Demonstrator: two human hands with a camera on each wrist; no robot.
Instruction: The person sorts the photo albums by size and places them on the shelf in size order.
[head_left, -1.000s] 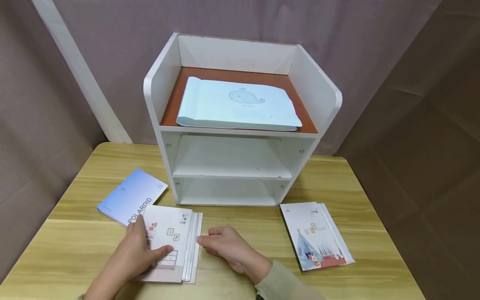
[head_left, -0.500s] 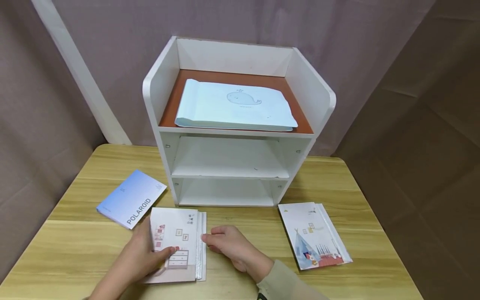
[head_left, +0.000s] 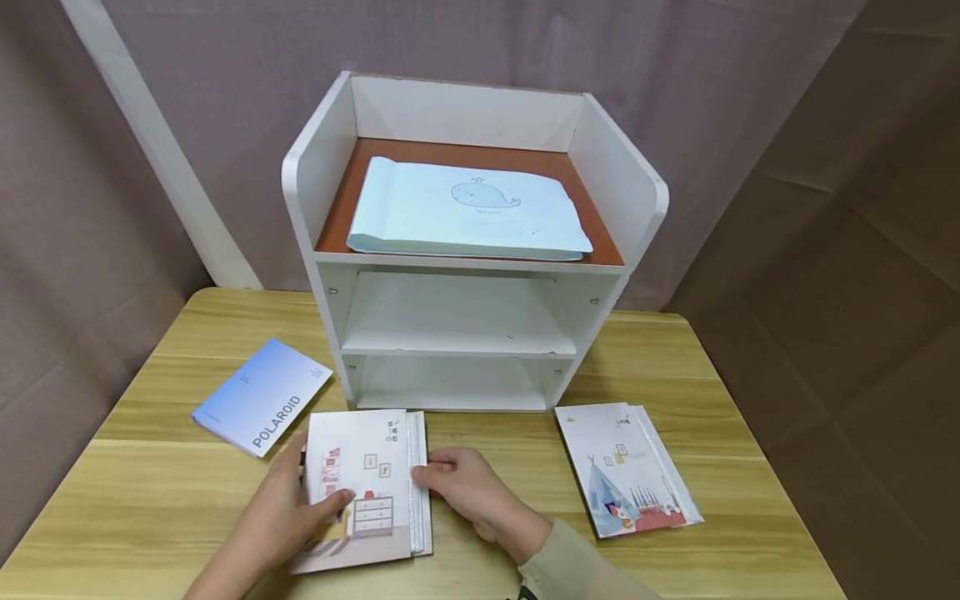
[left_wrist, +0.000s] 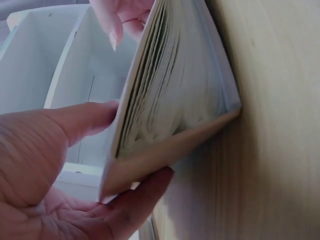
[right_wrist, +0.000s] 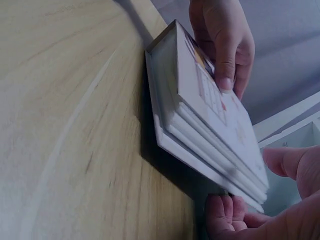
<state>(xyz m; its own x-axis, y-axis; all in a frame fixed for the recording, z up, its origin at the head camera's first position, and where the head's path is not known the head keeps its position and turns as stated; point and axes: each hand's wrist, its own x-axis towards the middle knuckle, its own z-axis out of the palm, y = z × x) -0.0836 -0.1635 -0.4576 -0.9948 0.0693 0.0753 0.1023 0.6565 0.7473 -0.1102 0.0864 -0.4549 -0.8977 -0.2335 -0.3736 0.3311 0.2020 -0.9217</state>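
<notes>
A white photo album [head_left: 375, 533] with a drawn room on its cover is tilted up off the table in front of the shelf. My left hand [head_left: 281, 517] grips its left side, thumb on the cover and fingers beneath, as the left wrist view shows. At its right edge is my right hand [head_left: 480, 496], thumb over the edge and curled fingers [right_wrist: 222, 210] under the lower cover. Loose page edges [left_wrist: 160, 75] fan between the covers in the left wrist view.
A white shelf unit [head_left: 457, 353] stands behind, a whale-print album [head_left: 427, 208] lying on its top. On the wooden table [head_left: 495, 442], a blue POLAROID album [head_left: 262, 396] lies left and a tent-print album [head_left: 622, 467] lies right. Curtains hang around.
The held album has moved right and its left side has lifted, with the left hand following. My right thumb has come over its right edge. The other albums stay put.
</notes>
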